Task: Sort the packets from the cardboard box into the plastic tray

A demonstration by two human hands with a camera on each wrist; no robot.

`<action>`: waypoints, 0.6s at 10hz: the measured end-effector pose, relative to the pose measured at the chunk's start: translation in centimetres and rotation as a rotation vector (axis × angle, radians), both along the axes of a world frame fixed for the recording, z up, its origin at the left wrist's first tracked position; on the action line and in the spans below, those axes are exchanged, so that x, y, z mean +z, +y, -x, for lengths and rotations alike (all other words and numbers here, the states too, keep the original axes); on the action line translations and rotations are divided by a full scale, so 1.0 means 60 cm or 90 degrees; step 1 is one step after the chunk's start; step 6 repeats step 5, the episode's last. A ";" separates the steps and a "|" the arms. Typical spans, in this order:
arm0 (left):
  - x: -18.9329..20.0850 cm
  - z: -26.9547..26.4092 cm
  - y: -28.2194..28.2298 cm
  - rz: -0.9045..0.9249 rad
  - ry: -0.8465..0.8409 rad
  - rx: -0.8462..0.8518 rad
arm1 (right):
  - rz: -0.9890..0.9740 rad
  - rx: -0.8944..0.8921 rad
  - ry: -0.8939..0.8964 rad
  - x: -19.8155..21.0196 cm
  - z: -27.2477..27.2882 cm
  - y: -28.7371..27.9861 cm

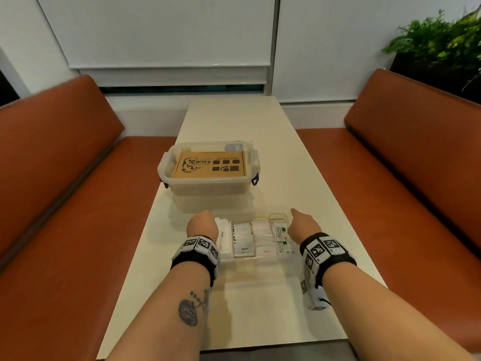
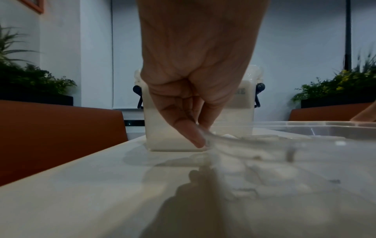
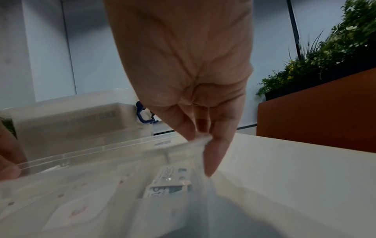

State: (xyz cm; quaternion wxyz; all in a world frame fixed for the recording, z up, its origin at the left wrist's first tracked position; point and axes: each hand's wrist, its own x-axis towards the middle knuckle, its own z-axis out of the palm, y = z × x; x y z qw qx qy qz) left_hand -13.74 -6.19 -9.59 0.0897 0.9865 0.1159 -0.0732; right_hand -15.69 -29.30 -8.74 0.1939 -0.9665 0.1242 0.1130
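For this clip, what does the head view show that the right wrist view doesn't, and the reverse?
Only the head view shows the cardboard box lying in the clear storage tub beyond the tray, the left hand at the tray's left corner, and the rows of Pepper, Salt and Stevia packets.

Only the right wrist view shows the right hand pinching the plastic tray by its rim corner, thumb and fingers on either side.

Both show the tray, the Stevia packets, the tub, the table and the plant.
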 end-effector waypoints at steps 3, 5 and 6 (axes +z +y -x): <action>0.043 0.036 -0.005 0.095 -0.076 -0.016 | 0.016 0.008 -0.075 0.026 0.035 -0.030; 0.028 0.250 0.038 0.193 -0.034 -0.214 | 0.000 0.108 -0.005 0.024 0.205 -0.108; 0.028 0.250 0.038 0.193 -0.034 -0.214 | 0.000 0.108 -0.005 0.024 0.205 -0.108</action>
